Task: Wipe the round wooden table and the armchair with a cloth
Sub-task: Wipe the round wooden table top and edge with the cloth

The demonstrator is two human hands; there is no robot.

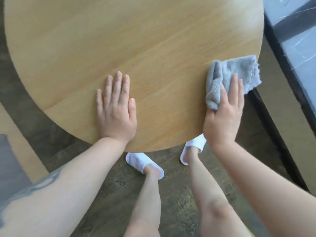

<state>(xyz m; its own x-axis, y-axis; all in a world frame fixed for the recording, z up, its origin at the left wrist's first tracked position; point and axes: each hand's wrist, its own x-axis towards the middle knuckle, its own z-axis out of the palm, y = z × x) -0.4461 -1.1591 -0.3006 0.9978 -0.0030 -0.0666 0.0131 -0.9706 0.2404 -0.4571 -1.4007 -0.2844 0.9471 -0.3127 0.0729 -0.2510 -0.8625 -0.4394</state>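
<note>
The right hand (224, 113) lies on the grey cloth (234, 77) with its fingers straight, pressing it flat against the round wooden desk (136, 40) at the desk's right rim; whether the thumb tucks under the folded near end of the cloth cannot be told. The cloth is bunched on its left side, and its far right corner hangs just past the desk's rim. The left hand (116, 108) rests palm down on the bare wood near the desk's near edge, fingers straight and spread slightly, well apart from the cloth. Below the desk's near rim two feet in white slippers (145, 165) stand on a dark wooden floor (171, 194). Right of the desk runs a dark-framed surface with grey marbled panels (294, 48).
</note>
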